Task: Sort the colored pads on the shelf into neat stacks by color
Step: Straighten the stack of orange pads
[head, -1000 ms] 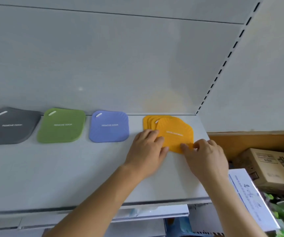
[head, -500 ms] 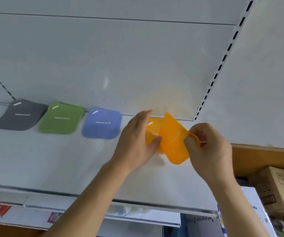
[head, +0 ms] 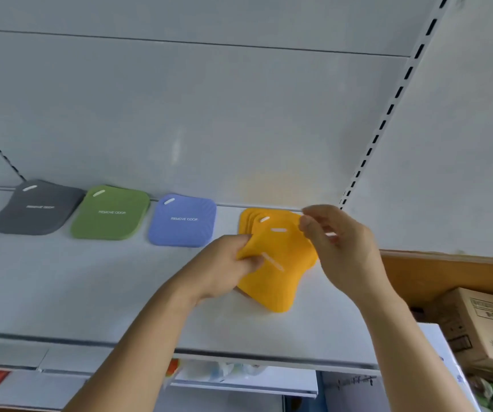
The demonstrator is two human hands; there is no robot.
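The shelf (head: pixel 96 292) carries four colours in a row along its back edge: a grey stack (head: pixel 38 209), a green stack (head: pixel 110 214), a blue stack (head: pixel 183 221), and the orange pads (head: pixel 281 248) at the right end, which lie fanned rather than squared. Half a second ago one orange pad was lifted and bent between both hands; now it lies spread over the fan, its front corner reaching toward the shelf's front edge. The orange pile looks like the last one left to tidy.

The left hand (head: pixel 224 272) pinches the near left edge of the top orange pad, thumb on top. The right hand (head: pixel 337 242) hovers by the far right corner with fingers loosely curled; whether it grips the pad I cannot tell.

"REMOVE ODOR" reads in white on the green and blue pads; the grey print is blurred.
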